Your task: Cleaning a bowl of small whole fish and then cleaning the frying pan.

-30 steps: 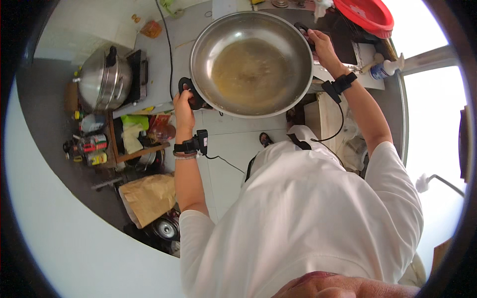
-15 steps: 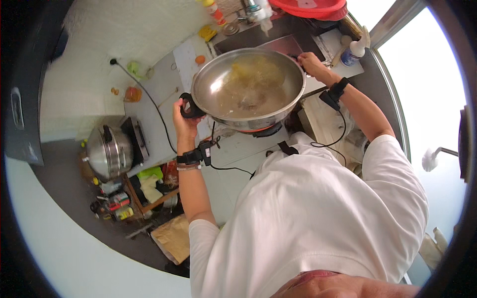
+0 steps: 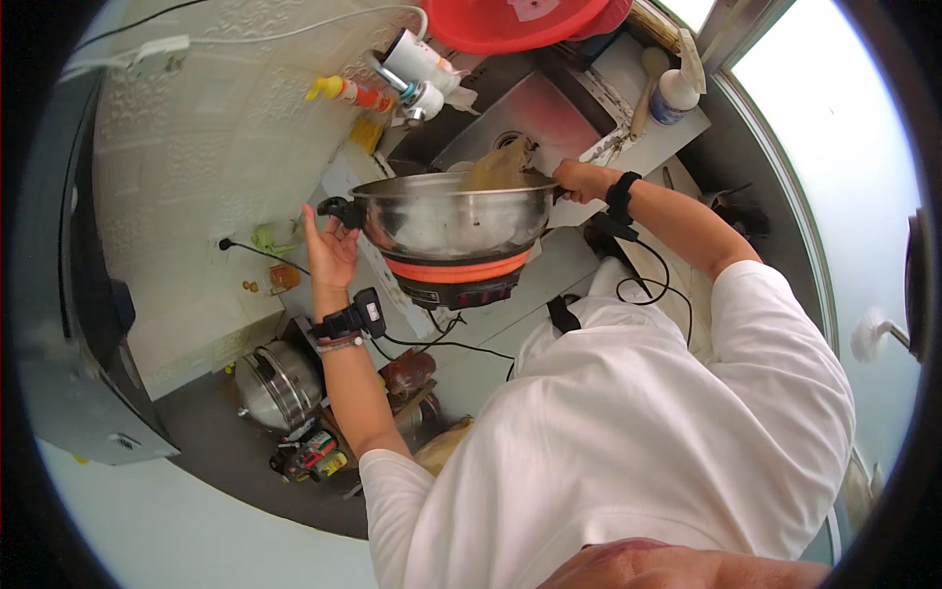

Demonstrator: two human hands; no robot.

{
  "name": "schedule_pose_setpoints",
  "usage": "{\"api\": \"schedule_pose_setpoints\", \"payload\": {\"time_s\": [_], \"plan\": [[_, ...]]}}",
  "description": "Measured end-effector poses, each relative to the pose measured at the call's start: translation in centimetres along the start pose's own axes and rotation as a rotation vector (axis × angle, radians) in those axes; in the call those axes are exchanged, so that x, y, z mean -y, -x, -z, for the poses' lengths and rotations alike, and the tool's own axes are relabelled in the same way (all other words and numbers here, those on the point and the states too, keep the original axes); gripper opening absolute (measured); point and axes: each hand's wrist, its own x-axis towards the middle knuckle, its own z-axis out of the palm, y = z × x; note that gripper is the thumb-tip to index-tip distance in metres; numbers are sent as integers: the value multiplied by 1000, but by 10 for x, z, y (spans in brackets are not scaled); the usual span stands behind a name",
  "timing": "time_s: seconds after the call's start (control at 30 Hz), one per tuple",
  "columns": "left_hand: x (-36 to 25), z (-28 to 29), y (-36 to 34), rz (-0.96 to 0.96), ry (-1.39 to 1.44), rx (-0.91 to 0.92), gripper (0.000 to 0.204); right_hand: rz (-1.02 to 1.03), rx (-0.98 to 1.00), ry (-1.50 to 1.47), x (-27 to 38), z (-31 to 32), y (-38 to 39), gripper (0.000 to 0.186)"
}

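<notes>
A large steel electric pot [image 3: 451,221] with an orange band and a black base is held up in both hands, tipped away from me toward the sink [image 3: 549,108]. Yellowish, cloudy liquid [image 3: 496,167] shows at its far rim, over the sink. My left hand [image 3: 334,250] supports the black left handle [image 3: 340,212] from below, fingertips curled against it and thumb sticking out. At the other side, my right hand [image 3: 584,182] is closed around the right handle, mostly hidden by the fingers. The pot's inside is largely out of sight.
A red basin [image 3: 515,22] stands beyond the sink, near a tap [image 3: 422,98] and an orange-red bottle [image 3: 355,93]. A spray bottle [image 3: 675,96] sits at the right. A lidded steel pot [image 3: 280,388] is at the lower left. Black cables [image 3: 446,339] hang from my wrist straps.
The pot has tipped away from me, so its outer wall and base now face me. Its liquid has shifted to the far rim. My view has turned toward the sink.
</notes>
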Motion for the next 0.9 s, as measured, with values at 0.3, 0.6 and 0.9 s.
{"api": "schedule_pose_setpoints", "payload": {"time_s": [0.3, 0.6, 0.9], "plan": [[-45, -46, -57, 35, -102, 77, 58, -124, 168, -129, 14, -35, 14, 18], [-63, -21, 5, -22, -261, -93, 61, 133, -137, 242, 12, -48, -18, 21], [34, 46, 118, 214, -108, -310, 22, 402, -445, 664, 105, -49, -29, 34]]}}
